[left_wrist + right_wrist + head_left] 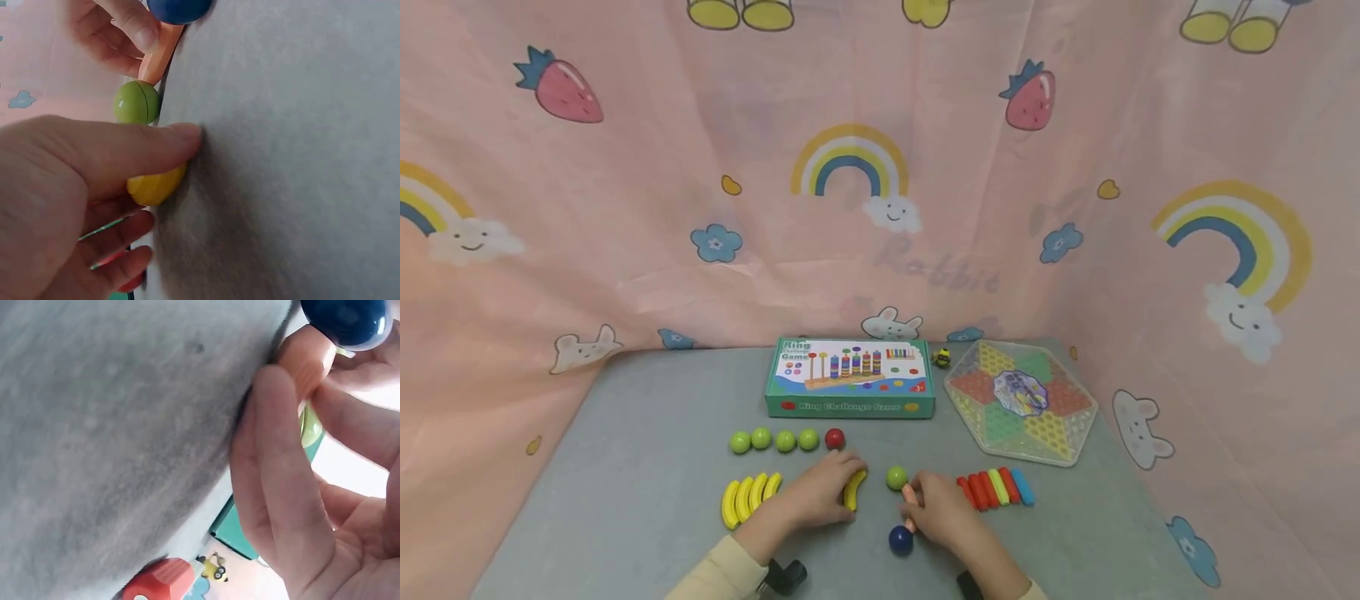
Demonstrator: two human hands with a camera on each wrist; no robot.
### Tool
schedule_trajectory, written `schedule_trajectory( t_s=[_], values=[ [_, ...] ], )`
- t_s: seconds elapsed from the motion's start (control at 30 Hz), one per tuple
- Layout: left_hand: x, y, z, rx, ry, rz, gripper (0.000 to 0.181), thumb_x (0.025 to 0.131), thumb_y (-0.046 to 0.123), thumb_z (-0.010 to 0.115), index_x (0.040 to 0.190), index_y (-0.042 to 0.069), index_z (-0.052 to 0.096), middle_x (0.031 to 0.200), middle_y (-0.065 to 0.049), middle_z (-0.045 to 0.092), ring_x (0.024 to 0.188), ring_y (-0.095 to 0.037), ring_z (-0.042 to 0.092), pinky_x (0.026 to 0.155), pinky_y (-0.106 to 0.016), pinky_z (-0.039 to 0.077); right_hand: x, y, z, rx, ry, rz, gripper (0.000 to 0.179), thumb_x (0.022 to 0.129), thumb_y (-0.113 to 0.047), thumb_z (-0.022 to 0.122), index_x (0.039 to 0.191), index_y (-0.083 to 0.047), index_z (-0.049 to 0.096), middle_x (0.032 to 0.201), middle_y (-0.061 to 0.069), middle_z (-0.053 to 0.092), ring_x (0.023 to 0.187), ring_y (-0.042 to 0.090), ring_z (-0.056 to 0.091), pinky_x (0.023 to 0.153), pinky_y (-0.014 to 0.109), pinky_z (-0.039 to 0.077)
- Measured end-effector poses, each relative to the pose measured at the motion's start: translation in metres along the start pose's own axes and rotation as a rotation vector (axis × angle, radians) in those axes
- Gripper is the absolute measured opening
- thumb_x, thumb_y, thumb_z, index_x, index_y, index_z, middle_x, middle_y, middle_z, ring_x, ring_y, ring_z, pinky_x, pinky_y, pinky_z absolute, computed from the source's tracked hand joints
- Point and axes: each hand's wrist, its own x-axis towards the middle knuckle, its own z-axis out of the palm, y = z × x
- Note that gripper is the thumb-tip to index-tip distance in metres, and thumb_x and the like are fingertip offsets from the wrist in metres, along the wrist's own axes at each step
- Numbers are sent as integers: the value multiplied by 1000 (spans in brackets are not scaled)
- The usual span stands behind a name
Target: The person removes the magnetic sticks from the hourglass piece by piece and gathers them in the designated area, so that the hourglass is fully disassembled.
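Observation:
My left hand (820,493) pinches a yellow toy banana (854,490) close over the grey tabletop, right of a row of toy bananas (745,500). In the left wrist view the thumb lies across the banana (156,185), hiding part of it. My right hand (946,510) grips a peach-orange faceted stick (911,497) between thumb and fingers; the right wrist view shows the stick's blunt end (307,357). A green ball (897,477) sits just beyond the stick, and a dark blue ball (901,541) is at its near end.
Several green balls (786,441) and a red ball (835,438) line up farther back. Red, yellow-green and blue sticks (992,488) lie at right. Behind stand a ring game box (850,407), a small bee-like figure (942,358) and a hexagonal board case (1021,400). A printed pink curtain (955,192) hangs behind.

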Motion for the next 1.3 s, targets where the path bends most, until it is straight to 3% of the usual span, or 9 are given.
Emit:
schedule_trajectory(
  t_s=[0.17, 0.47, 0.73, 1.0, 1.3],
  values=[
    [-7, -7, 1, 3, 69, -11, 69, 77, 28, 86, 138, 10, 58, 139, -4, 58, 128, -23, 50, 110, -42, 45, 3, -1, 0, 1, 20, 8, 23, 87, -18, 78, 101, -3, 67, 73, 2, 58, 67, 16, 54, 58, 30, 43],
    [-32, -20, -10, 18, 171, -41, 72, 73, 33, 89, 136, 10, 61, 135, -4, 61, 126, -27, 50, 109, -55, 40, 6, -6, -1, 17, 14, 53, 19, 85, -15, 79, 97, -3, 69, 73, 2, 60, 67, 16, 56, 58, 29, 45],
    [-52, -30, -11, -18, 228, -120, 71, 69, 31, 92, 131, 10, 65, 131, -3, 63, 126, -29, 51, 107, -59, 40, 6, -4, -1, 18, 34, 42, 18, 84, -16, 81, 92, -5, 69, 74, 1, 60, 68, 16, 56, 58, 28, 46],
    [-65, -43, -11, -6, 246, -178, 71, 65, 26, 92, 128, 6, 65, 126, -7, 64, 127, -34, 51, 108, -61, 37, 7, -4, -3, 15, 28, 3, 17, 84, -16, 81, 92, -5, 70, 73, 1, 60, 66, 15, 56, 57, 28, 46],
    [-75, -49, -15, 10, 226, -219, 72, 64, 27, 94, 128, 11, 66, 125, -5, 64, 125, -32, 52, 101, -58, 36, 10, 1, -1, 23, 30, -31, 16, 83, -16, 81, 91, -6, 71, 73, 0, 60, 65, 15, 55, 56, 28, 45]
  ],
)
